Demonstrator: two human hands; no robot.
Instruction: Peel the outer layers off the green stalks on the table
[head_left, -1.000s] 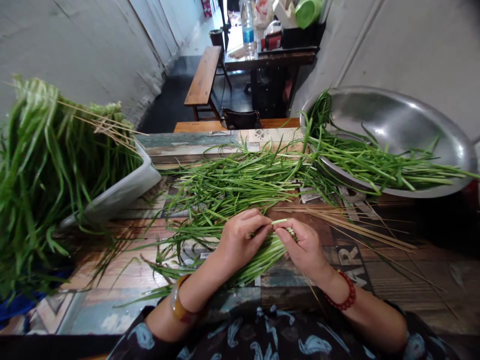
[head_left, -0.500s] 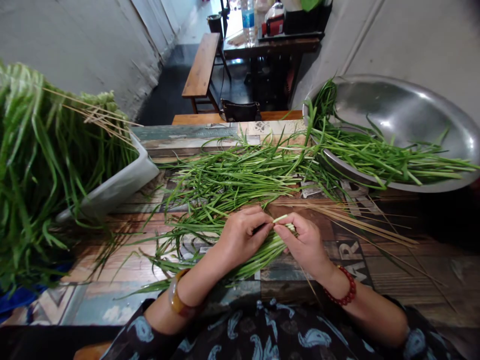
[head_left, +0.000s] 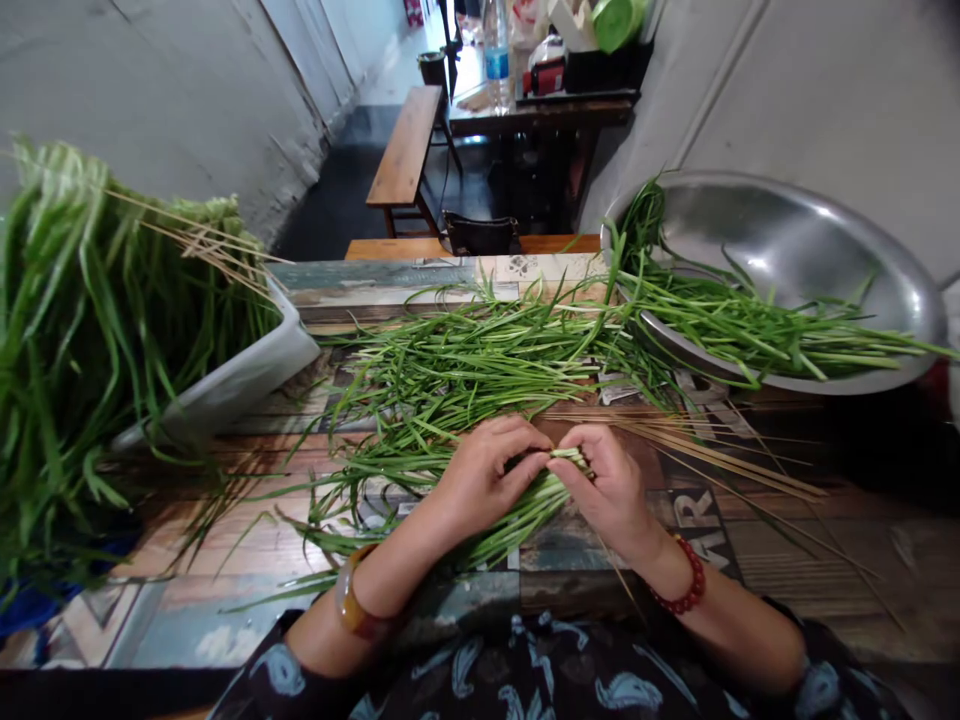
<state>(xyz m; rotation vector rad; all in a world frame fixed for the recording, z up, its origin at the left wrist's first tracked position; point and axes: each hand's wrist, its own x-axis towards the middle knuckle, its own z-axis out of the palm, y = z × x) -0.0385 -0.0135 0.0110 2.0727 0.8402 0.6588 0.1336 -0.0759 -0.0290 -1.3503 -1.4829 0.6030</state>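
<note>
Head view: the left hand [head_left: 491, 468] pinches, thumb to forefinger, at the pale ends of a garlic chive bunch [head_left: 541, 508] — the right hand [head_left: 609, 485] curls its fingers around those ends. The bunch slants beneath both hands, over the table [head_left: 795, 560], bamboo skewers [head_left: 724, 453] nearby.

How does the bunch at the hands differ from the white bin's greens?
The bunch lies on the table; the greens in the bin heap high, drooping over its side. The bunch's pale ends sit between left hand and right hand; neither touches the bin's greens. Both are long and green.
</note>
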